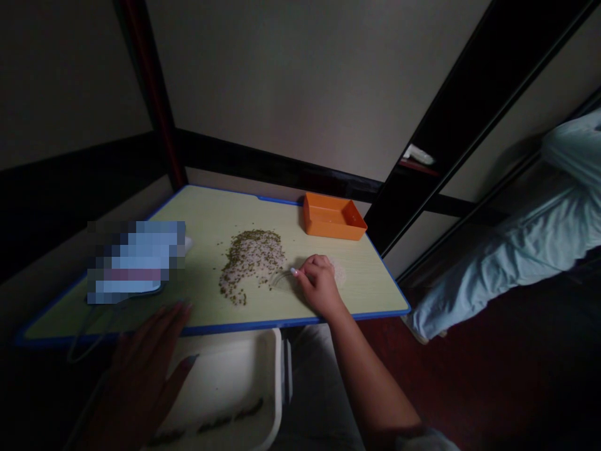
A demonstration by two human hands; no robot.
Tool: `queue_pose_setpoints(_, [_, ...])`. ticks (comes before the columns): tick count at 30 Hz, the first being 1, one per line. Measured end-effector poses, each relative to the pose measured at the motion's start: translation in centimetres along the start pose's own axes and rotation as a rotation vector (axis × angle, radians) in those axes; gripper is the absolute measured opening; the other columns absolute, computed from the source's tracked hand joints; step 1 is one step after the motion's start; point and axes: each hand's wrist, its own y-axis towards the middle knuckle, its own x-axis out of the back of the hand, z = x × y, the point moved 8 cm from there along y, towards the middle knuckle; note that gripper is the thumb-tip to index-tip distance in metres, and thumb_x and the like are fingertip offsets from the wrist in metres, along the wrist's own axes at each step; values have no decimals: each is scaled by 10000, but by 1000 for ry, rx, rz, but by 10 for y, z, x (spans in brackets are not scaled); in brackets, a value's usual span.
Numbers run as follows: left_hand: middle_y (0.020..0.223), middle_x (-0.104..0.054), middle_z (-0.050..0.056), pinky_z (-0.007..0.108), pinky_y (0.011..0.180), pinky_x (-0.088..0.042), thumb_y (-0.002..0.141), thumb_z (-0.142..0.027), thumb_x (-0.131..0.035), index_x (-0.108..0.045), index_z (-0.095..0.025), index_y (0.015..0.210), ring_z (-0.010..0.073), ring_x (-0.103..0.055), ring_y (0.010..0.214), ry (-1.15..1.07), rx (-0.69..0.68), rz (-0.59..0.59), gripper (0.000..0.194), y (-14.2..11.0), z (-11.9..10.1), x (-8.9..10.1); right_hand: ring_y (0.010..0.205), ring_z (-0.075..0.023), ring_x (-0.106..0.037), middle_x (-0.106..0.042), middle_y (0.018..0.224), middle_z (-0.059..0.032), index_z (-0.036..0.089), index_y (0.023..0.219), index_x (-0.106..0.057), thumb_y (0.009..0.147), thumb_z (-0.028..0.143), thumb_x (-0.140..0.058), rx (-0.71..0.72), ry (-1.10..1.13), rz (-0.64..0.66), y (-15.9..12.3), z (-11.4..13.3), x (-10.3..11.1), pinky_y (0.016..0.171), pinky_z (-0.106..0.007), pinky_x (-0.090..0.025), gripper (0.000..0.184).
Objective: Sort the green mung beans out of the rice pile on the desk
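A spread pile of white grains mixed with small green beans (253,257) lies on the pale yellow tabletop (206,210). My right hand (320,285) rests just right of this pile, its fingers pinched together. Whatever the pinch holds is too small or hidden to make out; faint, see-through curved lines show beside the fingertips. Behind that hand, a smaller patch of white grains (338,274) is partly covered. My left hand (150,363) is in shadow at the table's front edge, fingers stretched out, above a white tub (277,376).
An orange open box (335,225) stands at the table's back right. A pixelated bluish object (136,263) with a cord lies on the left. Dark brown strips of matter lie in the tub. A person's light blue trouser leg (507,250) is at the right.
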Motion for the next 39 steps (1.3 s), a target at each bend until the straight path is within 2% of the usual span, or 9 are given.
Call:
queue_pose_setpoints(5, [1575, -479, 170, 660, 1204, -321, 982, -428, -277, -244, -253, 1573, 337, -414, 1478, 25, -20, -32, 618, -1, -5, 4, 964, -211, -534, -620, 885, -37, 202, 717, -658, 946, 233, -682, 22, -4, 7, -1, 5, 2, 873, -362, -379, 232])
queue_pose_setpoints(8, [1584, -469, 172, 682, 1187, -331, 983, -393, -292, -221, -263, 1579, 345, -405, 1488, 38, -21, 0, 615, -1, -5, 3, 968, -210, -539, -626, 899, -39, 201, 725, -665, 943, 238, -690, 42, -19, 14, -1, 8, 1, 884, -365, -378, 223])
queue_pose_setpoints(12, [1606, -446, 158, 656, 1198, -331, 974, -414, -319, -196, -264, 1593, 346, -406, 1489, 51, -39, 40, 649, 0, -3, 0, 960, -209, -535, -627, 893, -39, 204, 725, -665, 944, 242, -692, 46, -27, 1, -1, 8, 1, 889, -366, -380, 224])
queue_pose_setpoints(18, [1532, -534, 151, 674, 1078, -439, 966, -388, -289, -147, -318, 1602, 371, -517, 1386, 84, -82, -108, 656, 2, -9, 8, 935, -209, -532, -619, 858, -35, 205, 696, -635, 930, 222, -697, 53, 37, -48, -1, 6, 4, 872, -360, -387, 243])
queue_pose_setpoints(22, [1527, -533, 164, 708, 1050, -451, 964, -384, -290, -116, -320, 1607, 391, -522, 1381, 89, -85, -108, 669, 2, -10, 10, 929, -211, -523, -614, 851, -35, 206, 678, -618, 925, 199, -690, 36, 65, -69, -2, 3, 6, 872, -366, -385, 257])
queue_pose_setpoints(33, [1474, -572, 194, 748, 969, -507, 965, -374, -302, -139, -311, 1603, 411, -557, 1337, 88, -124, -125, 661, 6, -16, 13, 921, -211, -525, -605, 848, -37, 203, 695, -635, 926, 219, -698, 55, 19, -25, -1, 5, 1, 861, -366, -385, 240])
queue_pose_setpoints(39, [1500, -552, 184, 736, 1007, -491, 963, -389, -303, -119, -323, 1605, 398, -542, 1360, 84, -105, -117, 672, 2, -12, 11, 919, -212, -526, -609, 852, -40, 204, 675, -619, 931, 222, -673, 41, 8, -52, -2, 3, 4, 851, -366, -384, 263])
